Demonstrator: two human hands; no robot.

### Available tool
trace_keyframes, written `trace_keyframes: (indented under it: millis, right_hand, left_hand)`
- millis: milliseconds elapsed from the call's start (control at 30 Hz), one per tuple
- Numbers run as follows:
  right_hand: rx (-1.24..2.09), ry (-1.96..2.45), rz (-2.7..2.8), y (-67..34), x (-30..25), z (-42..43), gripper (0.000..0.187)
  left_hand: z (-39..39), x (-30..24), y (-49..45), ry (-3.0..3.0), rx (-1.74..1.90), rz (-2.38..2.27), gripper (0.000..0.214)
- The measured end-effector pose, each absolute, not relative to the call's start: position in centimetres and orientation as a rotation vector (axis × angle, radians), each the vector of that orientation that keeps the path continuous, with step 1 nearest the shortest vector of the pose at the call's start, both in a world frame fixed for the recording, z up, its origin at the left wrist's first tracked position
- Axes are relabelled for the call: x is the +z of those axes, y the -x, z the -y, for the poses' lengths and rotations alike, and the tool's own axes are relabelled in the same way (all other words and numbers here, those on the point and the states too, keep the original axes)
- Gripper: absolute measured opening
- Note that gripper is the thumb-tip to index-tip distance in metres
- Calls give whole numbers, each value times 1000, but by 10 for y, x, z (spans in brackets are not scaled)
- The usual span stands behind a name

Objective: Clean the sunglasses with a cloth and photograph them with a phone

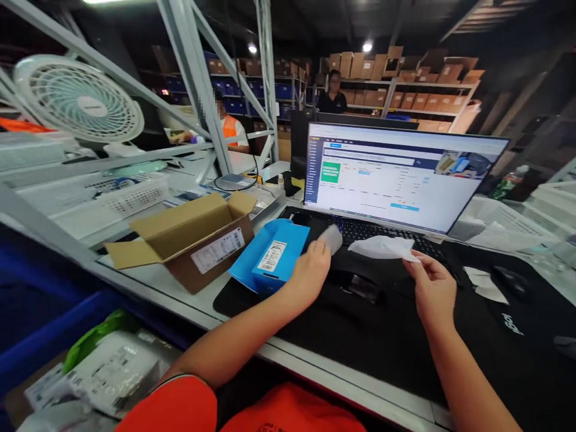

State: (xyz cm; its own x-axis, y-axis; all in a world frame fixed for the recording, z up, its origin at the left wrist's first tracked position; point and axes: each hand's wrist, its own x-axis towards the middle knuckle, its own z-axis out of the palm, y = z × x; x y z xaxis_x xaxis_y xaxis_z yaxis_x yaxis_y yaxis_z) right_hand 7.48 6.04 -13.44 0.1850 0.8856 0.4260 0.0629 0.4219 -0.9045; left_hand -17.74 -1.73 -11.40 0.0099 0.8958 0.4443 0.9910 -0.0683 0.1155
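My left hand is closed around a small pale, blurred object just right of a blue box with a white barcode label. My right hand pinches the end of a white slip of paper and holds it over the keyboard. Both hands hover above a black desk mat. An open brown cardboard box with a shipping label lies left of the blue box.
A monitor stands behind the keyboard. A mouse and paper scraps lie at right. A white fan, metal rack struts and white baskets fill the left. Bagged parcels sit in a bin lower left. Two people work at far shelves.
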Motion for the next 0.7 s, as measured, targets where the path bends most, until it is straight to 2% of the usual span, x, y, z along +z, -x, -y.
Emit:
trace_keyframes:
  millis: [133,267,433,567,700]
  right_hand:
    - [218,922,1648,-55,-125,-42,20]
    - [6,692,1940,-19,-116,-34,14]
    - [-36,404,2232,19,-119,-48,23]
    - [-4,358,2697,45,-127,-52,34]
    - [58,263,2908,61,-124,-39,9]
  left_hand:
    - [42,-139,164,2100,-344,2102,21]
    - [54,-145,161,2175,-160,2121,18]
    - [75,-142,161,2215,-70,2082,20]
    - [102,-142,163,2313,-84,1996,12]
    - [124,-148,168,2407,-209,1825,14]
